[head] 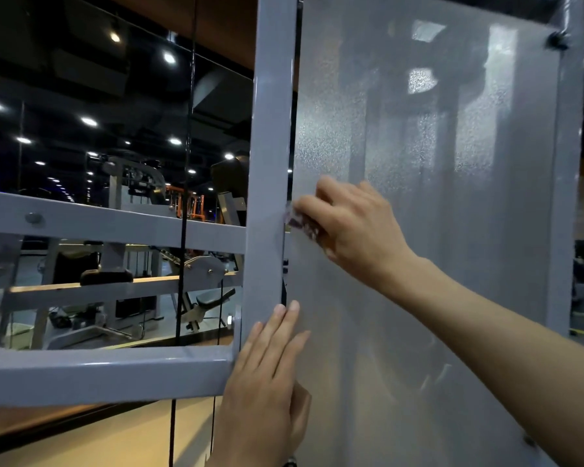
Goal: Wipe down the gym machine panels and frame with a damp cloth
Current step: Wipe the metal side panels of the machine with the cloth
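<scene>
I see my right hand [353,224] curled around a small purple cloth [302,224], pressing it on the frosted panel [435,163] at its 9 o'clock edge, touching the grey frame post [270,163]. My left hand [267,382] lies flat, fingers straight, at 6 o'clock from the cloth, across post and panel.

I count two of my hands: my left hand [267,375] and my right hand [354,227]. There is one cloth [302,225], one frosted panel [435,197], one grey upright post [270,163], two crossbars [115,222] and two black cables [186,163].
</scene>
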The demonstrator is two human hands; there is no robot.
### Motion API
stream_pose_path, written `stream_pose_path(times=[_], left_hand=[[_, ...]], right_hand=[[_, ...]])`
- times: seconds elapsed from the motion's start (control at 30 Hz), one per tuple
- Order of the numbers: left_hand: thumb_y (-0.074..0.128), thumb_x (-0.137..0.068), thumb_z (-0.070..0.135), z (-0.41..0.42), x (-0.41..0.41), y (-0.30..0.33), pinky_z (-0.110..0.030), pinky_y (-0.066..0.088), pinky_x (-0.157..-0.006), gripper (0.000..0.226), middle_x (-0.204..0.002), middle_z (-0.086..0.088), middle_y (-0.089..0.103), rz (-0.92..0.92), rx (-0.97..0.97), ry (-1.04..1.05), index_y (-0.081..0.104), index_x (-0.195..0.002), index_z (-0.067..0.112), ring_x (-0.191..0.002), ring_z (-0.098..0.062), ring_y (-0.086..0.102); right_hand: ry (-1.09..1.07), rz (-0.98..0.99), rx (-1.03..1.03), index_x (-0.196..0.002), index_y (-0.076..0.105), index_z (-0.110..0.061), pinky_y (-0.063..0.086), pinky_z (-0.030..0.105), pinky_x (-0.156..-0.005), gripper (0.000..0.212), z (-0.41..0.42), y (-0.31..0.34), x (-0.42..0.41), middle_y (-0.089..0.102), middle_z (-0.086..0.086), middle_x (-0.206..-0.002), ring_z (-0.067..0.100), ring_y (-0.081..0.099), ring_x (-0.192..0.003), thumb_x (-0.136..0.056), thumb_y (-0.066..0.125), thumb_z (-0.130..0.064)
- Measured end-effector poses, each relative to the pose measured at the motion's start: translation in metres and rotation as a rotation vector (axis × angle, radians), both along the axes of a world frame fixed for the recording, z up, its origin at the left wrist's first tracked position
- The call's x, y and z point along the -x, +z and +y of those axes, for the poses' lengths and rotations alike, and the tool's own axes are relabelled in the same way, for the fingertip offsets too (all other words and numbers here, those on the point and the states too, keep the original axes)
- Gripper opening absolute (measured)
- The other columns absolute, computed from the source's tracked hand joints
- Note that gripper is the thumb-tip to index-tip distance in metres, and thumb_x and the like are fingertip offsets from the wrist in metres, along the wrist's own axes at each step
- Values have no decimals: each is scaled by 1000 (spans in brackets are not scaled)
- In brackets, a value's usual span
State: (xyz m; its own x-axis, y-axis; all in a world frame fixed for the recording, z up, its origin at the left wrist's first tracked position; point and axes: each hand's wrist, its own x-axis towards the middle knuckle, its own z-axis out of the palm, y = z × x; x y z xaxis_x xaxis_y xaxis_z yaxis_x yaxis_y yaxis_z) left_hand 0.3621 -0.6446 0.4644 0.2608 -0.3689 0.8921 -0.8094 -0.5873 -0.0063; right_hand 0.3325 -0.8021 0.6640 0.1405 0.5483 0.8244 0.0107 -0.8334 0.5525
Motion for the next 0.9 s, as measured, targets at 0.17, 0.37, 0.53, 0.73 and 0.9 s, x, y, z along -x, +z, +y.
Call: stream_pose_path(times=[0.17, 0.37, 0.53, 0.73, 0.9], left_hand=[[53, -75, 13, 0, -2, -2, -37, 17, -127, 69, -170, 1, 27, -13, -4, 20, 56, -143, 17, -158, -19, 22], [66, -69, 3, -2, -4, -4, -39, 19, -127, 76, -170, 0, 28, -31, 21, 13, 57, -142, 15, -158, -20, 24], [46, -76, 14, -2, -5, -5, -40, 20, -127, 65, -169, -2, 31, -27, 10, 3, 60, -140, 13, -157, -22, 26], [60, -72, 5, -7, -3, -5, -37, 13, -130, 72, -168, -2, 32, -23, 43, 41, 57, -144, 14, -158, -21, 24], [53, -73, 9, -9, -5, -7, -41, 14, -129, 83, -170, -3, 29, -45, 34, 67, 43, -156, 11, -158, -23, 24]], right_hand=[[-55, 90, 227, -94, 67, -22, 33, 38, -60, 3, -9, -36, 3, 54, 3, -83, 27, 51, -62, -95, 65, -21], [-13, 12, -81, -100, 66, -17, 36, 38, -61, 25, -3, 8, 6, 58, 5, -85, 33, 61, -68, -91, 48, -32], [9, 111, 148, -95, 48, -22, 30, 36, -57, 22, 0, -57, 2, 53, 1, -73, 29, 57, -57, -78, 62, -23], [30, -49, -183, -94, 51, -20, 31, 32, -54, 20, -9, -15, -2, 61, 1, -66, 34, 55, -52, -75, 57, -19], [47, -15, -40, -101, 42, -24, 25, 33, -56, 28, 0, -57, -8, 59, 1, -70, 30, 58, -54, -76, 55, -24]])
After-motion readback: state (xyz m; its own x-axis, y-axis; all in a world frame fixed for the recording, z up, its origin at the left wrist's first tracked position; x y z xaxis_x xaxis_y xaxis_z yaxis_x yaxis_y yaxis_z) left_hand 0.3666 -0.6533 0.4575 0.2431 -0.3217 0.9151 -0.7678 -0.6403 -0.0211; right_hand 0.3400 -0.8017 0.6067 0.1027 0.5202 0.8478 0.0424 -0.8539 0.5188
